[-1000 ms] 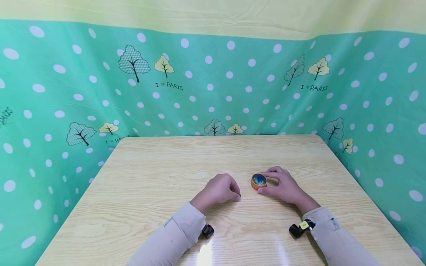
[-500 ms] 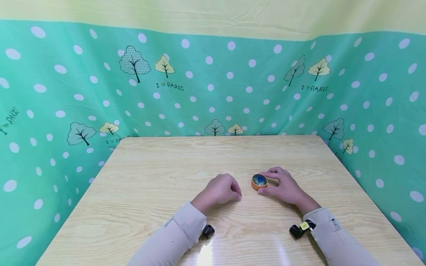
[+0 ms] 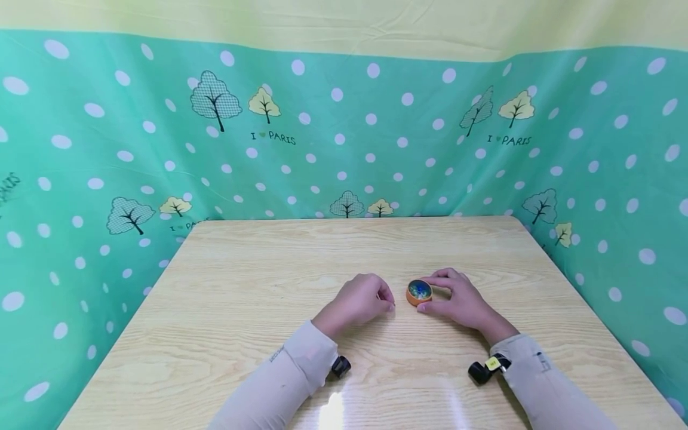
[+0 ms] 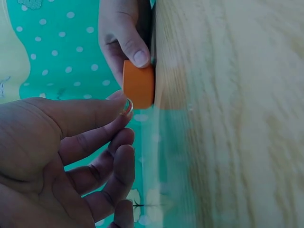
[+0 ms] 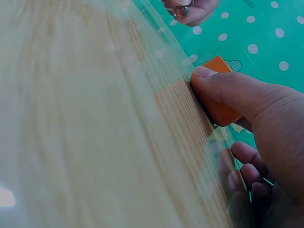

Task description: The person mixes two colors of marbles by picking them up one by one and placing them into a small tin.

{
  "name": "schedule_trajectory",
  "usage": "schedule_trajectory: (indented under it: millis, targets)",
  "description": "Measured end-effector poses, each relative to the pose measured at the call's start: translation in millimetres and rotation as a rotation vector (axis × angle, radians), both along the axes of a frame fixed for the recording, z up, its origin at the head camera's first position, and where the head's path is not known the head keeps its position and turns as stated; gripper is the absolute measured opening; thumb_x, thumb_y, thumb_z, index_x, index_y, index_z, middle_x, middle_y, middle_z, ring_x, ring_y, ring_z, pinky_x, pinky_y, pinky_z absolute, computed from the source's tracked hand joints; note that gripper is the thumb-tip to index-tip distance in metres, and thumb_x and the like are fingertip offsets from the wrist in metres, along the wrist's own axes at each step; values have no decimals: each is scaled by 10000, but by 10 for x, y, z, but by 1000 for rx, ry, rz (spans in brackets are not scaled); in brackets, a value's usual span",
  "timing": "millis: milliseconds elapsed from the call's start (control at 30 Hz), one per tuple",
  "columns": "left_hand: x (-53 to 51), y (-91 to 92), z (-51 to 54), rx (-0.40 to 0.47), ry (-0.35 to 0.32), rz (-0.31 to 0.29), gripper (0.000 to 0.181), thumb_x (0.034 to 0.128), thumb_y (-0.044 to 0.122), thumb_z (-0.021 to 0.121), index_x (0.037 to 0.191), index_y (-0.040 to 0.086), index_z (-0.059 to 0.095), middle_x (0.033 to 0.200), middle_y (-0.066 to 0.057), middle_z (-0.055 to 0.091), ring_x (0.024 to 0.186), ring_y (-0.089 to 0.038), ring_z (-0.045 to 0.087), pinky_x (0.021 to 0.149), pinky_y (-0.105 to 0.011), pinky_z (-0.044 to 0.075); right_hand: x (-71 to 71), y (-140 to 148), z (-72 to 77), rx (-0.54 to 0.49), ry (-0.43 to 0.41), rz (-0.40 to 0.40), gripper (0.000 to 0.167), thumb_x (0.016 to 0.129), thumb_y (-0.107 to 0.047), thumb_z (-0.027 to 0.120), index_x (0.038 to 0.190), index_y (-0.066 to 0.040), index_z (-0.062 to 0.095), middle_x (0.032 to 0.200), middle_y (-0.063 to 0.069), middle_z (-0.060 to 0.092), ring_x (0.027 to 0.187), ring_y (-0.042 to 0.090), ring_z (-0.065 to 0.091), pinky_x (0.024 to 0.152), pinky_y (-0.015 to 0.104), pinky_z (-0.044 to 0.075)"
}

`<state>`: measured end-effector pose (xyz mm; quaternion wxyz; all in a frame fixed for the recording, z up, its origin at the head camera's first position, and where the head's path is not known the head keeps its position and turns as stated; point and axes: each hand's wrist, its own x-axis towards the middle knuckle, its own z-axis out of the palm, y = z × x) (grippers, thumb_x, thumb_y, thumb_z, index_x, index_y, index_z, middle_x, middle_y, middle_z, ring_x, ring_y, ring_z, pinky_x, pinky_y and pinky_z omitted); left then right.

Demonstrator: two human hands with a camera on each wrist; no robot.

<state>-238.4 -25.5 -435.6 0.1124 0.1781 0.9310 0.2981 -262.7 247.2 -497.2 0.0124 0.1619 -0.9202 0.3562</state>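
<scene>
A short, round orange case [image 3: 418,294] with a dark, glossy blue-and-green top sits on the wooden table. My right hand [image 3: 459,301] grips its side between thumb and fingers; the thumb lies along the orange wall in the right wrist view. Just left of the case, my left hand [image 3: 362,298] pinches a small shiny, rounded thing [image 5: 181,12] between thumb and index finger. In the left wrist view only a thin curved rim [image 4: 128,106] of it shows past the thumb tip, so its kind is unclear. The left hand's other fingers are loosely bent.
The pale wooden table [image 3: 258,257] reflects light near its front. A green dotted curtain [image 3: 322,137] with printed trees hangs behind it and on both sides. Black wrist cameras [image 3: 480,373] sit at both cuffs.
My left hand has moved slightly right and away from me, nearer the orange case, still pinching the small thing. My right hand and the case stay in place.
</scene>
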Motion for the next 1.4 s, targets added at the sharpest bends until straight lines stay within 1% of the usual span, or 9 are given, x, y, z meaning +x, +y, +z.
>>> schedule_trajectory:
  millis: [133, 233, 367, 500, 600, 733, 867, 1100, 1400]
  targets:
    - [-9, 22, 29, 0, 7, -4, 95, 925, 275, 798, 845, 248, 753, 807, 134, 659, 737, -84, 591, 684, -279, 479, -7, 7, -4, 5, 4, 1, 701, 701, -653, 873, 1296, -313, 724, 1316, 5, 552, 1246, 279, 458, 1029, 581, 400]
    - [-27, 51, 34, 0, 14, -5, 87, 932, 276, 790, 859, 243, 757, 821, 135, 662, 745, -82, 591, 720, -300, 491, -6, 11, -6, 7, 6, 5, 700, 702, -662, 867, 1298, -325, 722, 1312, -4, 555, 1240, 271, 463, 1024, 577, 405]
    - [-73, 103, 37, -12, 55, -4, 78, 936, 297, 784, 870, 261, 763, 824, 161, 662, 753, -70, 589, 818, -359, 473, 3, 9, -3, 5, 6, 6, 685, 700, -661, 870, 1288, -343, 724, 1297, -16, 562, 1226, 258, 469, 1016, 568, 409]
    - [-118, 150, 49, -13, 80, -1, 85, 943, 315, 775, 871, 271, 765, 822, 176, 659, 753, -67, 586, 838, -389, 457, 7, 3, -2, 3, 11, 4, 667, 703, -635, 883, 1281, -340, 729, 1298, -7, 565, 1218, 261, 471, 1011, 563, 409]
    - [-145, 178, 58, -5, 86, 10, 88, 952, 317, 765, 874, 277, 769, 827, 183, 663, 759, -65, 585, 870, -409, 447, 4, -4, 0, 7, 19, 6, 659, 710, -618, 888, 1282, -329, 732, 1303, 7, 567, 1213, 271, 475, 1004, 564, 412]
    - [-190, 219, 71, 12, 116, 27, 83, 960, 327, 755, 890, 287, 776, 841, 194, 672, 765, -61, 588, 904, -427, 426, -1, -6, 2, 15, 20, 7, 654, 720, -618, 881, 1290, -335, 727, 1308, 8, 562, 1223, 279, 470, 1008, 580, 408]
    - [-211, 258, 90, 28, 131, 42, 80, 959, 331, 756, 892, 292, 774, 865, 189, 674, 767, -60, 587, 895, -416, 416, -1, 3, -4, 20, 10, 9, 660, 726, -625, 872, 1304, -346, 718, 1328, 25, 555, 1246, 298, 462, 1024, 607, 395]
    - [-202, 342, 109, 70, 177, 71, 101, 972, 344, 742, 907, 271, 768, 969, 138, 640, 835, -65, 570, 880, -399, 400, -9, 13, -25, 17, 20, 8, 641, 732, -606, 878, 1298, -347, 722, 1335, 42, 565, 1245, 309, 472, 1019, 608, 399]
    - [-245, 423, 84, 70, 223, 95, 102, 975, 358, 735, 959, 266, 776, 969, 143, 633, 854, -40, 569, 845, -351, 392, -9, 4, -7, 14, 26, 10, 649, 739, -608, 873, 1297, -311, 728, 1308, 28, 570, 1222, 294, 475, 1002, 586, 404]
